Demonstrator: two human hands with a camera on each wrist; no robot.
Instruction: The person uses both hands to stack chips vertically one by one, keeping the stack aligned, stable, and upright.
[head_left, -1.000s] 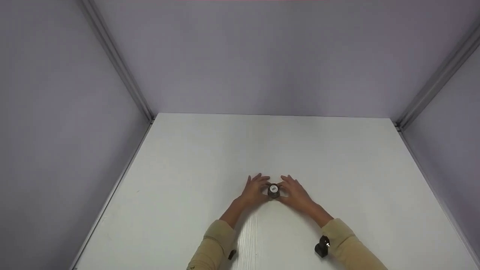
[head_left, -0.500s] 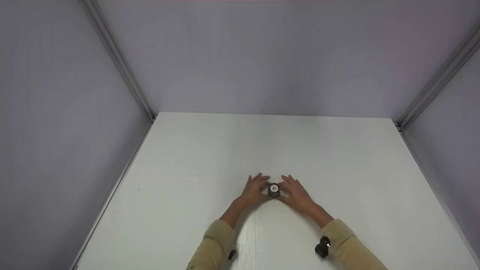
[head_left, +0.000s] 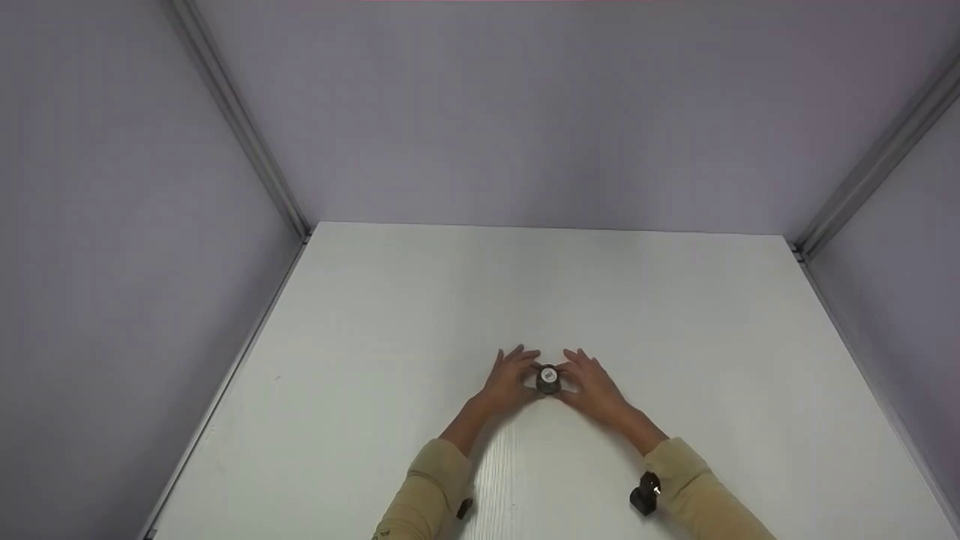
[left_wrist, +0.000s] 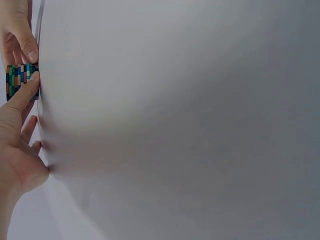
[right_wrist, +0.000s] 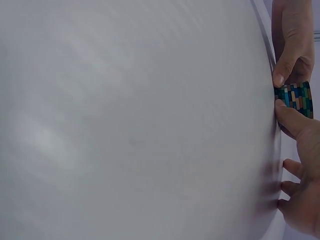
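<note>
Presently both hands, left hand [head_left: 510, 379] at 9 o'clock and right hand [head_left: 592, 384] at 3, are pinching the small patterned cylinder [head_left: 547, 379] standing mid-worktop [head_left: 675, 315]; even, opposed pressure is advisable.

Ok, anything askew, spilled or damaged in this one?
Nothing stands out. Left hand and right hand hold a small round object with a multicoloured patterned side upright on the white table. No spill or damage shows.

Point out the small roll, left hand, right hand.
small roll [head_left: 547, 379], head view, its top face
left hand [head_left: 507, 379], head view, back of the hand
right hand [head_left: 595, 384], head view, back of the hand
</note>
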